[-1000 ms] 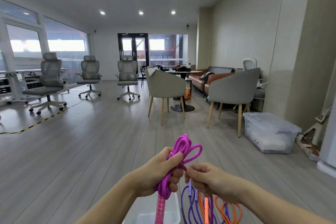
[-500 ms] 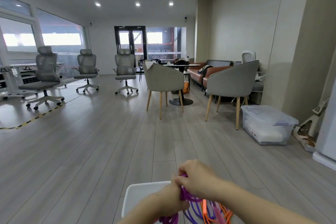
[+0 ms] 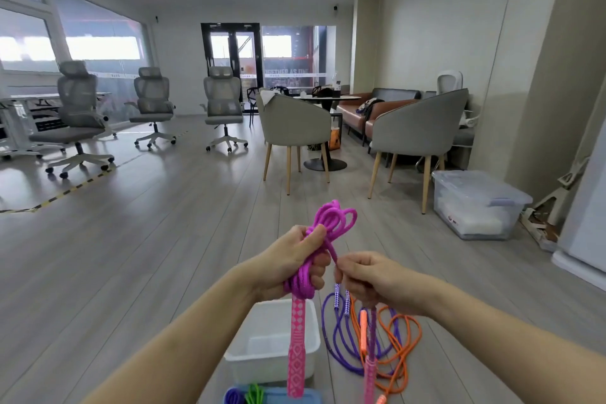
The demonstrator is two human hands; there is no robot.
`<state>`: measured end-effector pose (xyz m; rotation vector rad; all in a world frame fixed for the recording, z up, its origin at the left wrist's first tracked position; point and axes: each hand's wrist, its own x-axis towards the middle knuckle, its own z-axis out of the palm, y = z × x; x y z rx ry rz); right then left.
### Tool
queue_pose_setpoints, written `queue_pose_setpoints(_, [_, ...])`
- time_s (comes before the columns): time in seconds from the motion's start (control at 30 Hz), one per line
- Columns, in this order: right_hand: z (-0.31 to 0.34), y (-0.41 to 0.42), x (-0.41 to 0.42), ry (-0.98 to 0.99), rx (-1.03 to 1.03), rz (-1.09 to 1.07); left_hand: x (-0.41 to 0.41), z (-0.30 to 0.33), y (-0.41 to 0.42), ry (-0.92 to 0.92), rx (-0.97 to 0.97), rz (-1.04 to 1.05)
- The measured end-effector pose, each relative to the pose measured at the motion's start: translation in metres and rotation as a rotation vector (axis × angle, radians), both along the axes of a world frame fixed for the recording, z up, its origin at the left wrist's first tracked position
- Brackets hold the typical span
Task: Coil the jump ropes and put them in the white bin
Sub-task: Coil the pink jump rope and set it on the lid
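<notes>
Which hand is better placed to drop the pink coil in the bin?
Left. The left hand grips the coil, above the bin. The right hand only pinches its loose end.

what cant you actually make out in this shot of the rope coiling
- Head view: the right hand covers where the magenta rope strand ends, so its grip there is hidden.
- The left hand wraps the coil's middle, so the number of loops cannot be counted.
- The blue tray with the green rope is cut off by the bottom edge.
- The white bin floor is partly hidden behind the pink handle.
</notes>
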<state>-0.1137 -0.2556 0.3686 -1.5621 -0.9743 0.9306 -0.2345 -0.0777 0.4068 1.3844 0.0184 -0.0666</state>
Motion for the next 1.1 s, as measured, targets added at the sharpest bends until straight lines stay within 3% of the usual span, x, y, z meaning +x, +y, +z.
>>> queue_pose_setpoints(0.1, [0.001,-0.005,0.012,-0.099,-0.119,0.039,-0.011,0.010,-0.001,0.014,0.057,-0.164])
queue_pose_setpoints(0.27, [0.009,0.001,0.027,-0.592,-0.362,-0.022,-0.016,-0.012,-0.010,0.303,0.673,-0.278])
queue_pose_setpoints(0.33, [0.006,0.014,0.017,-0.737,-0.418,-0.025,-0.008,-0.042,-0.016,0.329,0.856,-0.250])
queue_pose_setpoints(0.43, [-0.003,0.036,-0.003,-0.951,-0.416,-0.109,0.013,-0.092,-0.019,0.285,0.903,-0.098])
queue_pose_setpoints(0.5, [-0.011,0.045,-0.009,-1.056,-0.395,-0.181,0.021,-0.107,-0.018,0.260,0.801,0.096])
queue_pose_setpoints(0.63, [-0.011,0.048,-0.010,-0.926,-0.282,-0.239,0.031,-0.096,-0.010,0.198,0.411,0.247])
queue_pose_setpoints(0.77, [0.003,0.031,-0.010,-0.476,-0.054,-0.368,0.032,-0.061,0.009,0.131,0.148,0.253])
queue_pose_setpoints(0.97, [0.017,0.013,-0.003,-0.026,0.045,-0.213,0.012,-0.022,0.001,0.001,-0.045,-0.027])
queue_pose_setpoints(1.1, [0.025,0.004,-0.001,0.116,0.037,-0.017,0.006,-0.014,-0.001,0.002,-0.133,-0.178])
